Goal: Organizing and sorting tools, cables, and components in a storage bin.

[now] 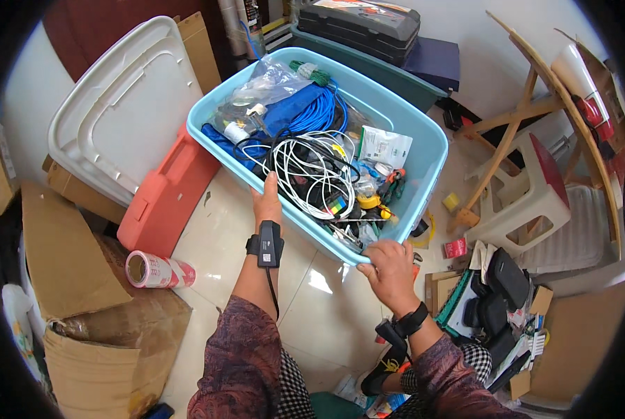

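Observation:
A light blue plastic storage bin sits tilted across the upper middle of the view, full of mixed items. My left hand grips its near left side, thumb up at the rim and the other fingers hidden. At the near right corner, my right hand is closed over the rim. Inside lie a loose coil of white cable, a bundle of blue cable, green cord, clear plastic bags, a white packet and several small tools and parts near the right end.
A large white lid leans at left beside a red-orange case. Cardboard boxes and a pink-white roll lie nearer. At right stand a pale stool, a folded wooden table and black pouches. Behind is a dark tool case.

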Demonstrator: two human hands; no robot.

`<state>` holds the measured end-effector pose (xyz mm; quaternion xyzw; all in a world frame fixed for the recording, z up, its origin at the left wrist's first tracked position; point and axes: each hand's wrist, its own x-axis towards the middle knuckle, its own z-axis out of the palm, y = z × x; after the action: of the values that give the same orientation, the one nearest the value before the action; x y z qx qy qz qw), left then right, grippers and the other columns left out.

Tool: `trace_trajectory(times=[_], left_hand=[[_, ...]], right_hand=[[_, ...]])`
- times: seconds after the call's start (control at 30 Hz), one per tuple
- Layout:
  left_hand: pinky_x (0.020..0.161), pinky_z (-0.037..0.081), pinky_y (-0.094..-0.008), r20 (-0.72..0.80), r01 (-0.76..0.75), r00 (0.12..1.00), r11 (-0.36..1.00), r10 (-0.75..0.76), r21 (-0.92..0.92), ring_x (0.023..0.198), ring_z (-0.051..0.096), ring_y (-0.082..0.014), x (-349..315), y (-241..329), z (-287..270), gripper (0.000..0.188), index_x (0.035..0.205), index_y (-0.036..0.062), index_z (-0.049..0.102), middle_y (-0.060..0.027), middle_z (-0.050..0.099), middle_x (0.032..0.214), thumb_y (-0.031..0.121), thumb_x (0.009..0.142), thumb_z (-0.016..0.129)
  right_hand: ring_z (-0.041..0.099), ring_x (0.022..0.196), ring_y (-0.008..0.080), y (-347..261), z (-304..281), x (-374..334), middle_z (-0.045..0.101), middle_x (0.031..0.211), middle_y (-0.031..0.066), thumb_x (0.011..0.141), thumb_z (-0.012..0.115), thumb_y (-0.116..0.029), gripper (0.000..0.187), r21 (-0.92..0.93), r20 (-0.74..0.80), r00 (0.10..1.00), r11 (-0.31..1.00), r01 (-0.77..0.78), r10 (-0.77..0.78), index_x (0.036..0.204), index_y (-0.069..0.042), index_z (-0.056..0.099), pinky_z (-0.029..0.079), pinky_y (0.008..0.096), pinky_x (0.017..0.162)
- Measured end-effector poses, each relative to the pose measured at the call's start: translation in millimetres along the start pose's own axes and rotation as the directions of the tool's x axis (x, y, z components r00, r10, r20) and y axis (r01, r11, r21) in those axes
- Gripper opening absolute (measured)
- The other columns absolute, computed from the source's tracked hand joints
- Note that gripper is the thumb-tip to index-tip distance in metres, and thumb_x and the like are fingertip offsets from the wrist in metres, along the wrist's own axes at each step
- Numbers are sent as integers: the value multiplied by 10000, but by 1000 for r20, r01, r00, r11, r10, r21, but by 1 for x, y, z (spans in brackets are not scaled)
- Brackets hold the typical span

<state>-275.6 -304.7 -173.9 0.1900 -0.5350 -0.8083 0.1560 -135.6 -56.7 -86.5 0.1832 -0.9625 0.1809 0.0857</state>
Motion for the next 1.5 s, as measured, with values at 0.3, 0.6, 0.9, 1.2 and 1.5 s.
trace_trajectory(times=[0.3, 0.6, 0.9, 1.2, 1.5], left_hand=[[728, 488, -478, 220, 457, 870, 889, -442, -17, 973, 565, -195, -91, 3, 59, 407, 1202, 136, 461, -46, 571, 1080, 232, 841, 624], [794, 458, -363, 393, 358, 861, 933, -322, -20, 928, 556, -151, -68, -16, 70, 276, 1070, 77, 535, -38, 586, 993, 221, 848, 616], [659, 477, -298, 183, 131, 971, 981, -155, 141, 766, 575, -129, -36, -43, 86, 225, 958, 75, 555, -28, 594, 865, 185, 788, 655], [992, 275, -566, 281, 383, 860, 903, -425, 194, 1325, 221, -391, -26, -10, 56, 764, 1388, 113, 306, -142, 300, 1421, 486, 805, 630], [897, 453, -544, 496, 603, 541, 724, -679, 333, 1164, 488, -283, -140, 71, -95, 575, 1386, 65, 306, -170, 429, 1326, 385, 934, 462]], right_hand=[[397, 1230, 327, 42, -4, 10, 531, 1219, 107, 644, 766, -273, 460, 211, -76, 990, 972, -101, 119, 1015, -71, 583, 259, 505, 1036], [395, 1230, 363, 56, 5, 19, 463, 1293, 169, 687, 742, -117, 462, 228, -241, 935, 951, -207, 261, 1095, -38, 540, 345, 422, 1018], [598, 857, 358, 5, -49, -84, 577, 1042, 201, 828, 563, -109, 281, 485, 326, 941, 838, -251, 93, 1093, -22, 532, 500, 394, 735], [579, 794, 378, -14, -60, -126, 576, 829, 178, 873, 516, -218, 213, 444, 477, 875, 882, -156, -85, 939, -18, 486, 469, 462, 671], [593, 810, 376, 5, -101, -166, 604, 837, 192, 858, 524, -237, 234, 258, 462, 883, 941, -221, 81, 885, -4, 525, 481, 455, 708]])
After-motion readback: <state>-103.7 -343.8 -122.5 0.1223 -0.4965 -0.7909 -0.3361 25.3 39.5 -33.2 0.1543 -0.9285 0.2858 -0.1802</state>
